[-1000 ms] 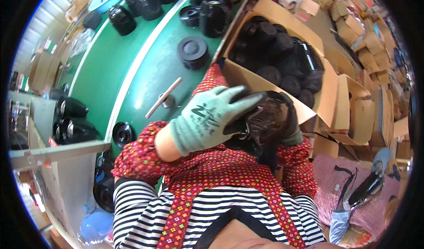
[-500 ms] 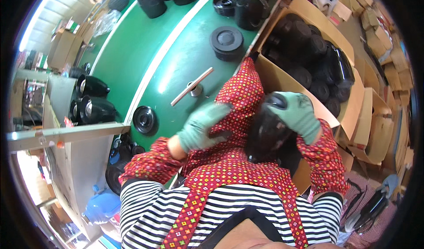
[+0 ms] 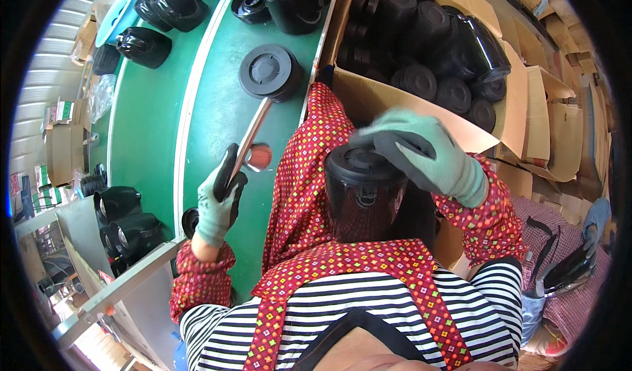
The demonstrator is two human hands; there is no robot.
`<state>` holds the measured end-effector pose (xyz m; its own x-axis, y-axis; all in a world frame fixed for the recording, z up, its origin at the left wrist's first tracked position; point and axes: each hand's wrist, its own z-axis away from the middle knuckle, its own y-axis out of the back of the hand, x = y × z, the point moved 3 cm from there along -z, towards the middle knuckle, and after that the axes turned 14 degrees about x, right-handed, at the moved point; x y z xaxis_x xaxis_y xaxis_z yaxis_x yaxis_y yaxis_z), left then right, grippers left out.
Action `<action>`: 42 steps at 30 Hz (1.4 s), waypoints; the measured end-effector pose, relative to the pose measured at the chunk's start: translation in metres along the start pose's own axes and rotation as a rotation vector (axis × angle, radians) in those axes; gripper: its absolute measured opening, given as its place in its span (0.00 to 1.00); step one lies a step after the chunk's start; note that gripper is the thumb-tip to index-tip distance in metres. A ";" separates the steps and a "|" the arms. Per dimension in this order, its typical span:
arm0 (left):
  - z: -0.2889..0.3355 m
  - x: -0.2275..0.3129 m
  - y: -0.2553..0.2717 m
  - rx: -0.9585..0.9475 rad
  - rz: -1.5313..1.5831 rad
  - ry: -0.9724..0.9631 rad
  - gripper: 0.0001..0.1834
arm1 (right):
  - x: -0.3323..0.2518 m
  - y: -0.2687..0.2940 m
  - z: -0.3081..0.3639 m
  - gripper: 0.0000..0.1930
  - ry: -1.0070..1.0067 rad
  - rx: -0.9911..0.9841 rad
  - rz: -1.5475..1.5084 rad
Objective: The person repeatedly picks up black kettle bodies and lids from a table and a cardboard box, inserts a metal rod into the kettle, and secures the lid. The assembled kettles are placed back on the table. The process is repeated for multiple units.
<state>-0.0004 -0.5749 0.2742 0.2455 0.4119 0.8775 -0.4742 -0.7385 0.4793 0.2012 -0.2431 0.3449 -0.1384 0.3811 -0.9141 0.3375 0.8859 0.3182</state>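
My left hand [image 3: 220,196], in a green glove with dark fingertips, is closed round the long flat handle of a brush [image 3: 252,134]. Reddish bristles show beside the handle, above the green table. On my lap, against the red dotted apron, rests a dark glossy jug [image 3: 362,206] with its round black end facing up. My right hand [image 3: 431,157], gloved the same way, curls over that end from the right. Some of its fingers are smeared by motion. Beyond the brush sits a thick black round lid-like piece [image 3: 266,71] on the table.
An open cardboard box [image 3: 421,111] full of black jugs stands ahead on the right. Several black jugs [image 3: 145,47] stand on the green table [image 3: 148,140]. A metal rail [image 3: 118,289] crosses at left. At right, another person's gloved hand [image 3: 596,223] is by a dark glossy piece.
My left hand has moved left and taken hold of the brush, which lay on the table. The jug on my lap now stands more upright, its round end up. The view has shifted.
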 end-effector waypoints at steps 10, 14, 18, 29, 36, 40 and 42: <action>-0.063 0.213 -0.055 -0.670 -0.013 -0.256 0.42 | 0.079 -0.008 -0.059 0.18 0.509 0.499 0.133; -0.086 0.209 -0.082 -0.502 0.164 -0.603 0.39 | 0.122 -0.013 -0.038 0.16 0.340 0.322 0.000; -0.075 0.200 -0.140 -0.788 0.413 -0.752 0.32 | 0.130 -0.023 -0.022 0.14 0.448 0.267 0.000; -0.035 0.207 -0.174 -0.710 0.276 -0.709 0.24 | 0.128 -0.049 -0.001 0.13 0.243 0.226 -0.169; -0.072 0.166 -0.134 -0.927 0.947 -0.411 0.15 | 0.047 0.002 -0.015 0.13 -0.023 -0.007 0.255; -0.069 0.216 -0.124 -0.872 0.325 -0.412 0.30 | 0.072 0.003 -0.018 0.19 0.156 -0.052 0.245; -0.064 0.249 -0.124 -0.893 0.013 -0.443 0.36 | 0.071 0.004 -0.021 0.21 0.229 -0.064 0.229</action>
<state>0.0653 -0.3468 0.4323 0.4432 0.0358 0.8957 -0.8963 0.0054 0.4433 0.1729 -0.2068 0.2866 -0.2742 0.6153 -0.7390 0.3256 0.7825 0.5307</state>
